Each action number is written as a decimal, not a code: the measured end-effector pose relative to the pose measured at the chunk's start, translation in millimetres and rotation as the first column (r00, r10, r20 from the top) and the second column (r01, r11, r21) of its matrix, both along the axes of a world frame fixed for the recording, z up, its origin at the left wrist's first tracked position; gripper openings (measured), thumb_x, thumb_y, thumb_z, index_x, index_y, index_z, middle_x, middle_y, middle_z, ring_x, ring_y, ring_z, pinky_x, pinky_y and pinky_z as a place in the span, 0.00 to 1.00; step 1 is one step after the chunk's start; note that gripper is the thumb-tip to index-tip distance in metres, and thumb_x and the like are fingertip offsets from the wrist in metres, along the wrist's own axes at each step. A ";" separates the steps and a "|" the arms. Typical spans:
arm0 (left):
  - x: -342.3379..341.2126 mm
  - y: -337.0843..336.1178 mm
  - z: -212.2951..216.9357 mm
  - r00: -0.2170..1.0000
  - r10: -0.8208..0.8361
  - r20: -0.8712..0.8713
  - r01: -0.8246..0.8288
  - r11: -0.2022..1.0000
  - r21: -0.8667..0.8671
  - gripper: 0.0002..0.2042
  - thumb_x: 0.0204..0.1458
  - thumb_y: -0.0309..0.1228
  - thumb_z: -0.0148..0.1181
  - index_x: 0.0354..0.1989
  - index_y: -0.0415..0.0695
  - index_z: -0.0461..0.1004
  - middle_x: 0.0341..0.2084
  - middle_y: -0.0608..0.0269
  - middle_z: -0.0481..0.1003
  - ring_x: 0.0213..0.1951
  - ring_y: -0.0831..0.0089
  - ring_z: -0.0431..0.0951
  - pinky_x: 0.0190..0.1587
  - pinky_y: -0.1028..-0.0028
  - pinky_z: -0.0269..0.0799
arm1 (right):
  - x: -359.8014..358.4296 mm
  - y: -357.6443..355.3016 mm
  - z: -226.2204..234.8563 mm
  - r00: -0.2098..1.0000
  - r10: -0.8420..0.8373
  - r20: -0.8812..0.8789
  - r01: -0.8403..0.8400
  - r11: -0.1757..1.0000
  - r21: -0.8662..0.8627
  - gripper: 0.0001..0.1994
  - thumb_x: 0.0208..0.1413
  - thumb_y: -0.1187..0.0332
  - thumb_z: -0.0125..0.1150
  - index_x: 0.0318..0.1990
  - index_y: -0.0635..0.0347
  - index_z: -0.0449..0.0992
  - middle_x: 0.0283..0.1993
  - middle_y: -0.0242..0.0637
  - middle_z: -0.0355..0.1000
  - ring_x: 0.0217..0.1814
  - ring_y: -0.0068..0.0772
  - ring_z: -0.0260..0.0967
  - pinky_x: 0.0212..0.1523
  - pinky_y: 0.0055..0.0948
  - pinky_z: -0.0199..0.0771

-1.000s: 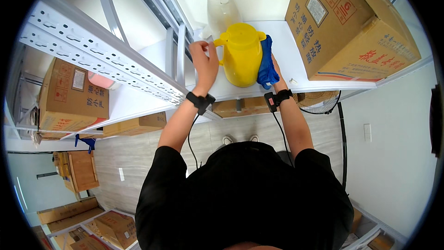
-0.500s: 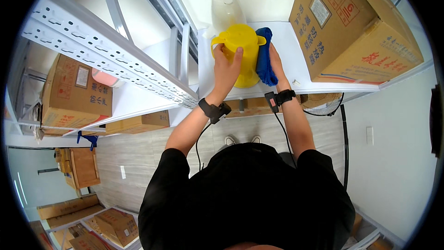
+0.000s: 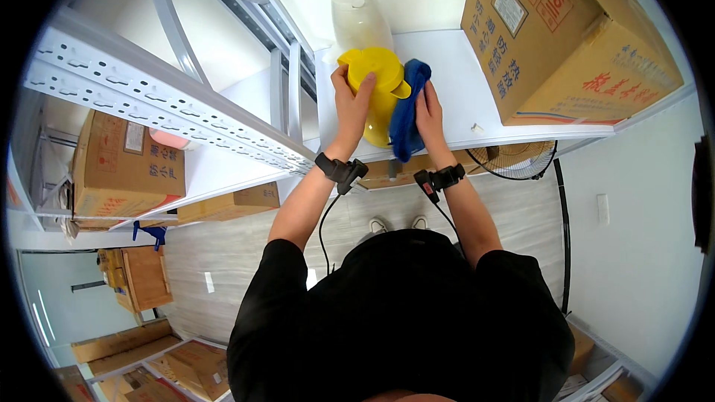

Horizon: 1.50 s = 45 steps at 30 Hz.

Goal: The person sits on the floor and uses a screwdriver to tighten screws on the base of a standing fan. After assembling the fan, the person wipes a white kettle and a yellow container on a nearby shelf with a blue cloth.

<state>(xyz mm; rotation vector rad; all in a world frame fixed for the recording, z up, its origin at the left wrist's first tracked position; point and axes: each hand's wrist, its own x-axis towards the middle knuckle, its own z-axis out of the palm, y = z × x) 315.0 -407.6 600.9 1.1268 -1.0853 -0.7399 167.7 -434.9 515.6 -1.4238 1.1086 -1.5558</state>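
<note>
Two hands worked at a yellow plastic pitcher (image 3: 376, 93) that stood on the white shelf (image 3: 465, 97) in the head view. Left hand (image 3: 351, 104) lay over the pitcher's left side, its fingers (image 3: 363, 88) spread and wrapped on the yellow wall. Right hand (image 3: 428, 113) pressed a blue cloth (image 3: 406, 115) against the pitcher's right side, fingers flat and together on the cloth. Just behind the pitcher stood a translucent white jug (image 3: 359, 18). Well to the right on the same shelf sat a large cardboard box (image 3: 562, 37). Both wrists wore black bands (image 3: 341, 171) with cables.
</note>
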 end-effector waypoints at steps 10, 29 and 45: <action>16.4 -17.3 -8.7 0.982 -0.149 -0.119 0.151 0.989 0.005 0.21 0.53 0.29 0.56 0.53 0.36 0.60 0.46 0.55 0.69 0.49 0.70 0.69 0.53 0.75 0.64 | -8.6 -52.0 -8.7 0.659 0.418 0.626 -0.608 0.785 0.116 0.25 0.66 0.58 0.44 0.64 0.66 0.59 0.60 0.37 0.64 0.60 0.26 0.62 0.61 0.21 0.59; 34.8 -34.7 -4.1 0.920 -0.338 -0.198 0.346 0.938 0.006 0.18 0.51 0.26 0.49 0.52 0.36 0.63 0.45 0.56 0.71 0.47 0.70 0.70 0.54 0.75 0.64 | -11.2 -65.2 -28.9 0.923 0.368 -0.108 -0.373 0.927 -0.030 0.22 0.65 0.69 0.43 0.65 0.67 0.56 0.63 0.43 0.61 0.63 0.31 0.60 0.65 0.23 0.53; 37.9 -36.1 -12.5 0.939 -0.280 -0.198 0.293 0.955 0.038 0.18 0.50 0.27 0.48 0.51 0.35 0.65 0.43 0.55 0.71 0.46 0.70 0.71 0.52 0.75 0.65 | -19.8 -46.6 56.9 0.842 0.507 -0.185 -0.493 0.862 0.119 0.23 0.64 0.65 0.46 0.64 0.65 0.58 0.65 0.44 0.60 0.67 0.33 0.56 0.67 0.25 0.49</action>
